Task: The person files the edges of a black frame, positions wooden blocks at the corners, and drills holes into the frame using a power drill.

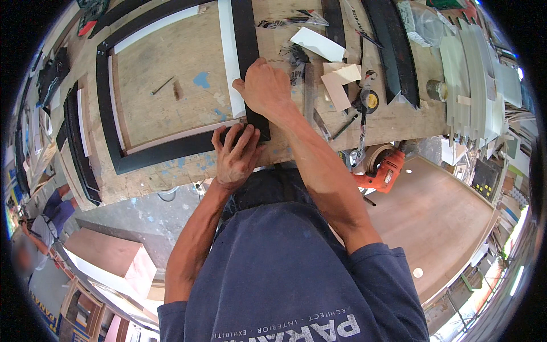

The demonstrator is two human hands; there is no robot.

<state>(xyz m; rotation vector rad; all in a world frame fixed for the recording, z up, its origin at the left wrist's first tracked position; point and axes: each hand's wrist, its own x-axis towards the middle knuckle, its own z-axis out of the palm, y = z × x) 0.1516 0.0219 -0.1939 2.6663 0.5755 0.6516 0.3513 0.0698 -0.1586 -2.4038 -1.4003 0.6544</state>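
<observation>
A black picture frame with a white inner liner lies flat on a plywood workbench. My left hand presses with spread fingers on the frame's near right corner, where the bottom rail meets the right rail. My right hand rests on the right rail just beyond that corner, fingers curled over the black moulding and its white liner strip. Neither hand carries a tool.
Right of the frame lie black moulding lengths, wood offcuts, a tape measure and white strips. An orange power tool hangs at the bench's near edge. A large brown board sits lower right. Another person stands at far left.
</observation>
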